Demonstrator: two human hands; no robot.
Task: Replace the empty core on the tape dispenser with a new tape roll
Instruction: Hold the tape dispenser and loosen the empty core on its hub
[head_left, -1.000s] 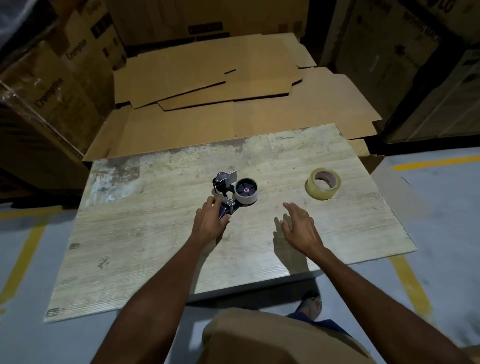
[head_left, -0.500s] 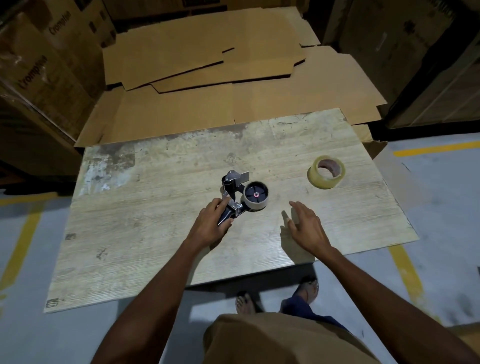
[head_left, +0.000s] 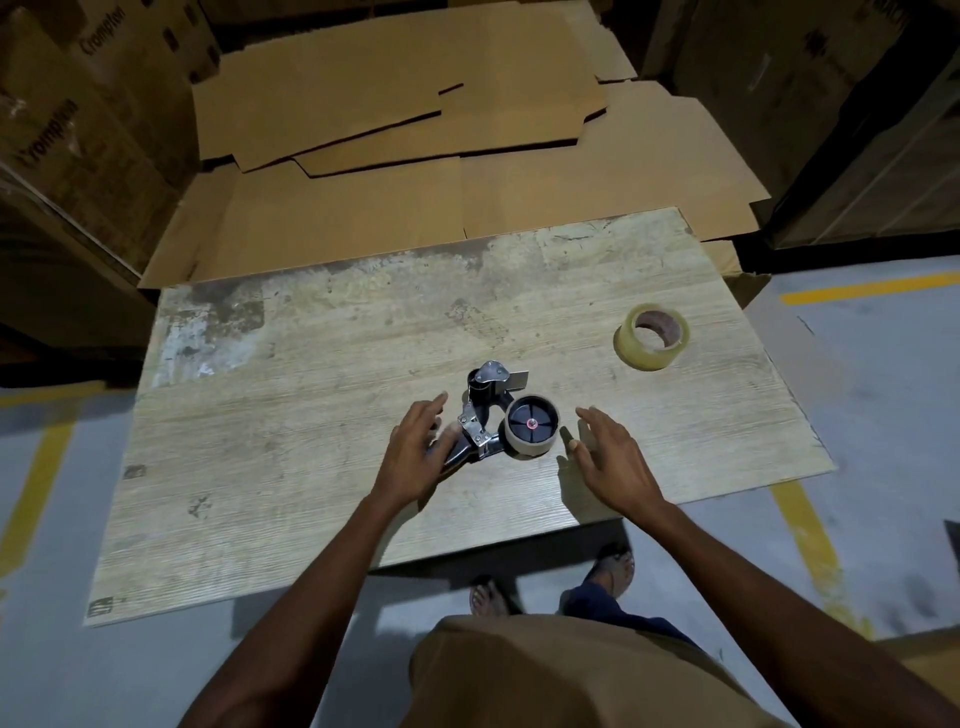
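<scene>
A black and metal tape dispenser (head_left: 485, 410) lies on the worn wooden table (head_left: 291, 426), near its front middle. A grey empty core (head_left: 531, 427) sits on the dispenser's black wheel. My left hand (head_left: 415, 457) rests on the dispenser's handle with its fingers stretched out forward. My right hand (head_left: 610, 460) hovers just right of the core, fingers spread, touching nothing. The new clear tape roll (head_left: 652, 336) lies flat toward the table's far right.
Flattened cardboard sheets (head_left: 415, 156) lie stacked behind the table. Large cartons (head_left: 78, 130) stand at the left and at the right (head_left: 831, 104). Yellow lines (head_left: 810, 540) mark the grey floor, and my sandalled feet (head_left: 613, 566) stand under the table's front edge.
My left hand has loosened from gripping the handle to lying on it with fingers stretched. My right hand has moved closer to the core. The dispenser has turned slightly.
</scene>
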